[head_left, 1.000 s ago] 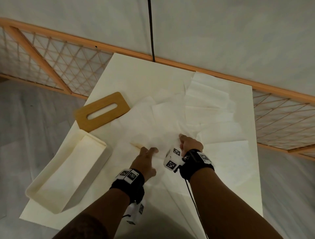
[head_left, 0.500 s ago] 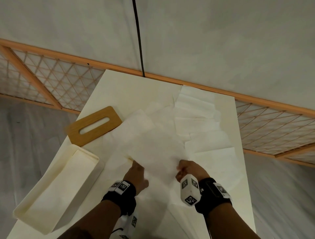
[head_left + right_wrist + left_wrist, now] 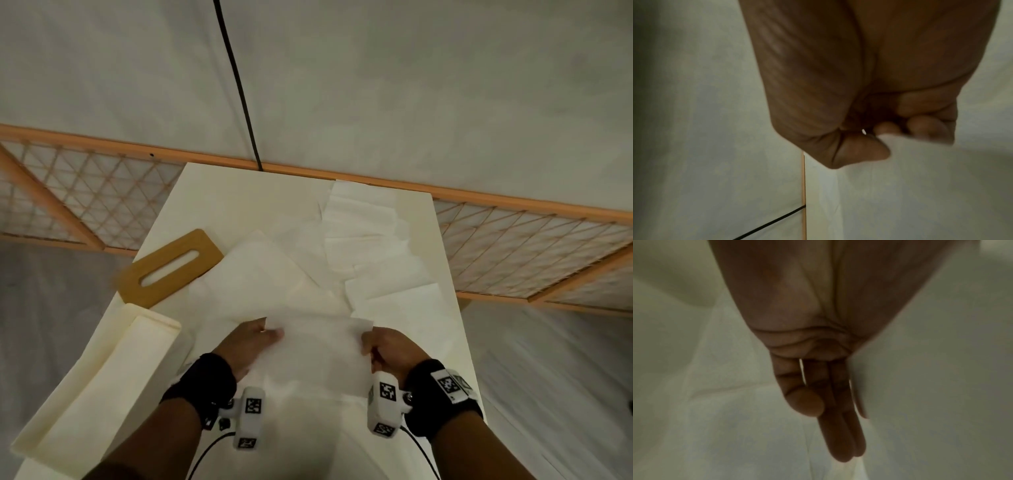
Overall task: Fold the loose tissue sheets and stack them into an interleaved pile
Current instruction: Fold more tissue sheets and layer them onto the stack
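I hold one white tissue sheet (image 3: 318, 356) up in front of me, over the near part of the table. My left hand (image 3: 260, 337) pinches its upper left corner, thumb on top. My right hand (image 3: 373, 342) pinches the upper right corner. In the left wrist view the fingers (image 3: 838, 426) lie straight beneath the sheet (image 3: 931, 369). In the right wrist view the thumb and curled fingers of my right hand (image 3: 879, 138) pinch the sheet's edge (image 3: 920, 170). Several loose tissue sheets (image 3: 363, 240) lie spread over the cream table (image 3: 212, 192) beyond my hands.
A wooden lid with a slot (image 3: 171, 267) lies at the table's left. An open cream box (image 3: 102, 383) sits at the near left corner. A wooden lattice rail (image 3: 513, 240) runs behind the table, and a black cable (image 3: 239, 89) hangs down the wall.
Both hands took one sheet from the spread, lifted it and drew it toward me. They have moved apart, and the sheet now hangs stretched between them.
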Available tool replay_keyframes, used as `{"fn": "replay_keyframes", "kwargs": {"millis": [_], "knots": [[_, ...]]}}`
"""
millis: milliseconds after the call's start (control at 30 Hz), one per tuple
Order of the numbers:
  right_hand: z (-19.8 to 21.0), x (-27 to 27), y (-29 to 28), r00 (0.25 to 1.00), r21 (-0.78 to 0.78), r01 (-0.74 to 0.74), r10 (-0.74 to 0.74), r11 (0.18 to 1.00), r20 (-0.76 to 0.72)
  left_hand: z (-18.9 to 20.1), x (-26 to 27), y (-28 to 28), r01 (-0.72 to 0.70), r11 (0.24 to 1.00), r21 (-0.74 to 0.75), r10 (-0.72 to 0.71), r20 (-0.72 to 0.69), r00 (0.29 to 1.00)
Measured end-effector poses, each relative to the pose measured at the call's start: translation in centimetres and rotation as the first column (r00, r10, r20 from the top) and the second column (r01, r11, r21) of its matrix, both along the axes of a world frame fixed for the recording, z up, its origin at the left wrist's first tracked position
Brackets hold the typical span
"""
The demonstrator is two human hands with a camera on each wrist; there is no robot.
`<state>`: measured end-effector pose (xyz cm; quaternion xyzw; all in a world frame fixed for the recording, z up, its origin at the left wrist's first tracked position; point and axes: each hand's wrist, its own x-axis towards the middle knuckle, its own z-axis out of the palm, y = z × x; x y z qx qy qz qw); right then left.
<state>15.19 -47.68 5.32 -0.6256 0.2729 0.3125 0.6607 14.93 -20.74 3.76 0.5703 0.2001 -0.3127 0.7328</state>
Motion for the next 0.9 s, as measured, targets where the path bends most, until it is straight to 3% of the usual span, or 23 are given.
{"fn": "replay_keyframes", "kwargs": {"millis": [200, 467, 567, 700, 900], "knots": [[-0.9, -1.5, -1.1, 0.997, -0.015, -0.069, 0.069, 0.998, 0.034, -0.9, -1.3, 0.5, 0.052, 0.997, 0.061, -0.058, 0.103, 0.993], [-1.3, -2.5, -2.0, 0.971, -0.02, -0.158, 0.159, 0.987, 0.181, -1.0, -1.1, 0.8, -0.166, 0.98, 0.111, 0.157, 0.083, 0.984], [-1.1, -2.6, -2.4, 0.968, 0.01, -0.142, 0.137, 0.99, 0.212, -0.6, -1.1, 0.5, -0.185, 0.98, 0.078, 0.175, 0.12, 0.977], [-0.2, -3.1, -2.6, 0.947, 0.001, -0.221, 0.214, 0.975, 0.24, -0.4, -1.6, 0.1, -0.171, 0.981, 0.089, 0.156, 0.155, 0.976], [-1.2, -2.9, -3.1, 0.979, 0.02, -0.156, 0.152, 0.988, 0.137, -0.3, -2.5, 0.4, -0.146, 0.988, 0.05, 0.146, 0.007, 0.989]]}}
